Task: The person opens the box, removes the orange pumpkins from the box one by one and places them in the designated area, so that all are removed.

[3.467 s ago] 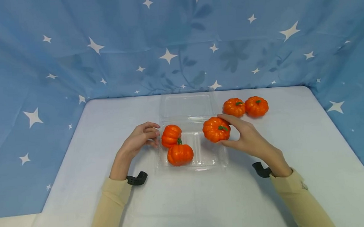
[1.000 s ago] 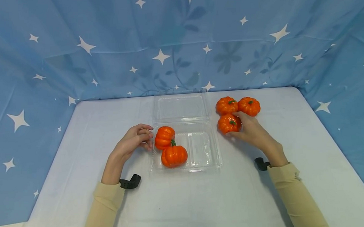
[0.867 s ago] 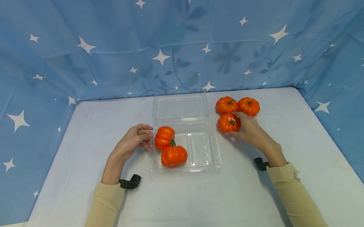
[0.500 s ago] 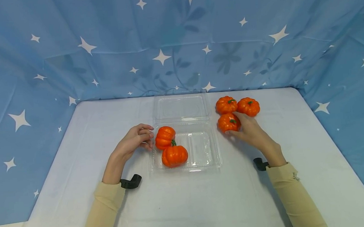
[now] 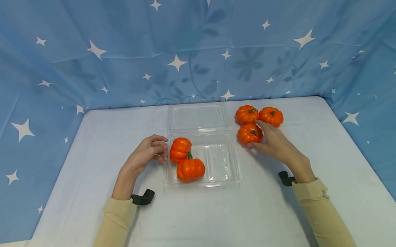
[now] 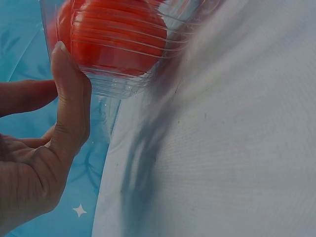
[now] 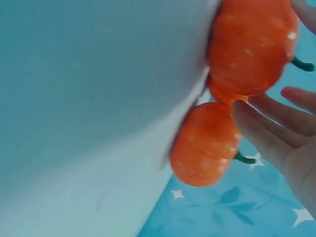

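Observation:
In the head view, a clear hinged plastic container lies with its lid folded back. Two orange toy pumpkins sit in its left half, an upper pumpkin and a lower pumpkin. My left hand is at the container's left wall, fingers loosely bent; in the left wrist view a fingertip rests at the clear side. To the right of the container, my right hand spreads thumb and fingers around a pumpkin standing on the table. In the right wrist view its fingers are fairly straight, beside that pumpkin.
Two more pumpkins stand behind the right hand's one, a back left pumpkin and a back right pumpkin, close together. The lid reaches toward the table's back edge. A blue star-patterned curtain hangs behind.
My right hand has carried its pumpkin from over the container's right half to the table in front of the other two, and its fingers have loosened. The left hand stays by the container.

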`<state>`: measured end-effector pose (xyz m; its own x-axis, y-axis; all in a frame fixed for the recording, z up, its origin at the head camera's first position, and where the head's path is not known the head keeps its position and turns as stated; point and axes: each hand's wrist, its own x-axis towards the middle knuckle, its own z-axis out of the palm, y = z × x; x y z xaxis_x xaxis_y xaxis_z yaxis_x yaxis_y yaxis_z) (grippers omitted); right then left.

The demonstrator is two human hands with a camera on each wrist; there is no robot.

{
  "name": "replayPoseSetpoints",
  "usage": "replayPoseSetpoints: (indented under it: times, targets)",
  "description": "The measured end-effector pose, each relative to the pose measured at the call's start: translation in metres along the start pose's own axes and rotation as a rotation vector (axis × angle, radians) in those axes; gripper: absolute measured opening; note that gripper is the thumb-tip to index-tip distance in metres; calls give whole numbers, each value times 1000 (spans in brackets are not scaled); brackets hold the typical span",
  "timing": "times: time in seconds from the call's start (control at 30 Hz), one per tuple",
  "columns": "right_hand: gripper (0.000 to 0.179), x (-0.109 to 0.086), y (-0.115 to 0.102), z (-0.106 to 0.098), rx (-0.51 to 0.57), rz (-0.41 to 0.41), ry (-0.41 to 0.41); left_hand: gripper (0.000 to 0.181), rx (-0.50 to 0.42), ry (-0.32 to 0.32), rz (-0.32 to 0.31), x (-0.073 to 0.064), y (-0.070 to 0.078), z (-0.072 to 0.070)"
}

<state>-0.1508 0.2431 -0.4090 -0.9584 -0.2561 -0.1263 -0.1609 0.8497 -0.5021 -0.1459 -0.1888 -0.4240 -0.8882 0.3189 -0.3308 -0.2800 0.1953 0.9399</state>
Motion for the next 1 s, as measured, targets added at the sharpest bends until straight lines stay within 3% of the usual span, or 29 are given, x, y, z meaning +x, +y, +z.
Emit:
replayPoseSetpoints:
  times: [0.17, 0.4, 0.73, 1.0]
  targets:
    - [83, -6, -9, -4, -46, -49, 28, 42, -1, 5, -3, 0, 1, 0]
    - [69, -15, -17, -6, -66, -168, 144, 42, -4, 6, -8, 0, 2, 1]
    - [58, -20, -33, -2, 30, -346, 237, 42, -7, 3, 4, 0, 3, -1]
    - [51, -19, -44, 9, 113, -400, 227, 44, -14, -2, -6, 0, 1, 1]
